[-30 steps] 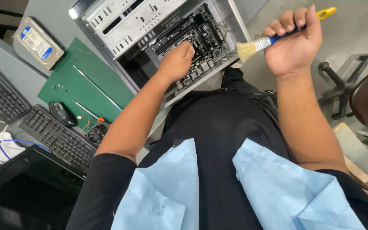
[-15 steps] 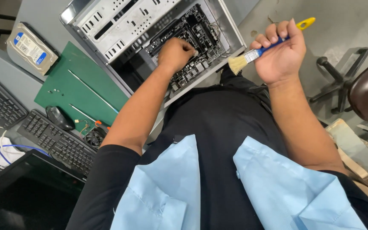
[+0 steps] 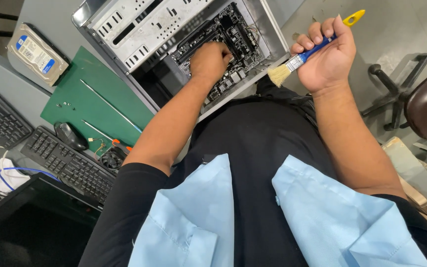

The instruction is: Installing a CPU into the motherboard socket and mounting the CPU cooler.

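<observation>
I am reaching my left arm forward at full stretch, forearm bare below a short black sleeve, my left hand [image 3: 209,60] curling knuckles-up with the fingertips tucked down out of sight. I am holding my right arm raised and bent at the elbow, wrist straight, my right hand [image 3: 328,59] closing in a fist, fingers [image 3: 317,35] wrapping over the top, thumb side turned toward me.
</observation>
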